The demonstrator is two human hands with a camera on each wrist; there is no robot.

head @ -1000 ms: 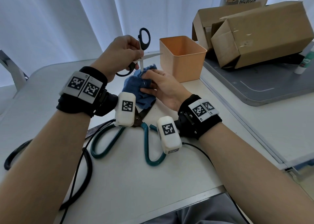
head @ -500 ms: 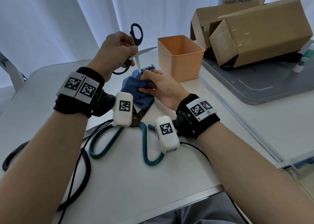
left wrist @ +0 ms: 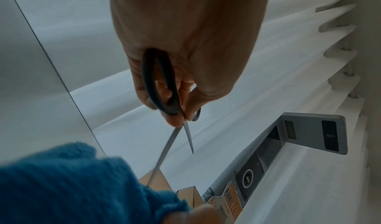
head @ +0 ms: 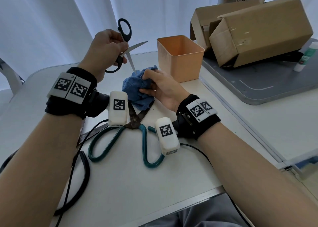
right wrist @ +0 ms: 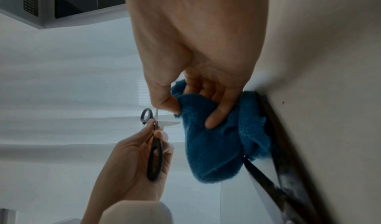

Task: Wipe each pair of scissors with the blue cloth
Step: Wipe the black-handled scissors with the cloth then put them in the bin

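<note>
Your left hand (head: 106, 49) grips the black-handled scissors (head: 126, 44) by the handles, raised above the white table (head: 120, 183), blades spread apart. One blade points toward the orange bin (head: 180, 59); the other angles down, its tip meeting the blue cloth (head: 136, 90). Your right hand (head: 160, 87) clutches that cloth, thumb and fingers curled into the bunched fabric, just in front of the bin. The cloth's lower folds lie on the blades of the teal-handled scissors (head: 120, 144), which rest open on the table between your wrists. Cardboard boxes (head: 254, 30) sit on a grey tray (head: 258, 89) at far right, well apart from the work.
</note>
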